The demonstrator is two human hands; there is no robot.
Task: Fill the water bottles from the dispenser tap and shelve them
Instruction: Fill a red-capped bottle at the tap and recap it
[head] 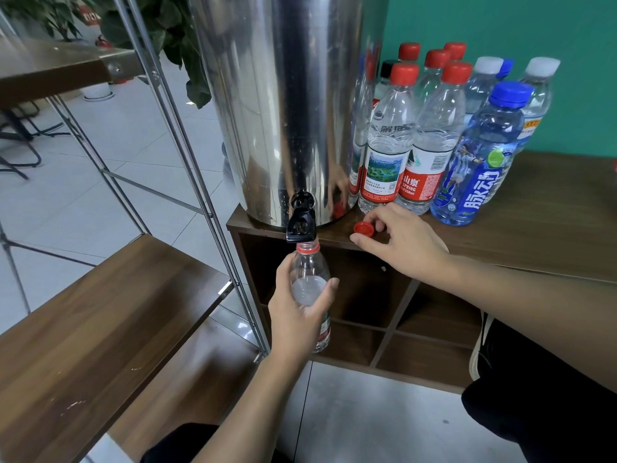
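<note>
Head view. Left hand (297, 315): fingers curled round an uncapped clear bottle (309, 282), held upright with its mouth just under the black tap (300, 222) of the steel dispenser (283, 105). Right hand (397, 242): fingers loosely spread, palm down on the wooden tabletop (551, 222), fingertips touching a loose red cap (364, 227); it grips nothing. Capped bottles (434, 135), red, white and blue tops, stand grouped right of the dispenser. Cubby shelf (400, 329) below

Silver dispenser (283, 105) with black tap (300, 222), red loose cap (363, 227), teal wall (500, 25).
</note>
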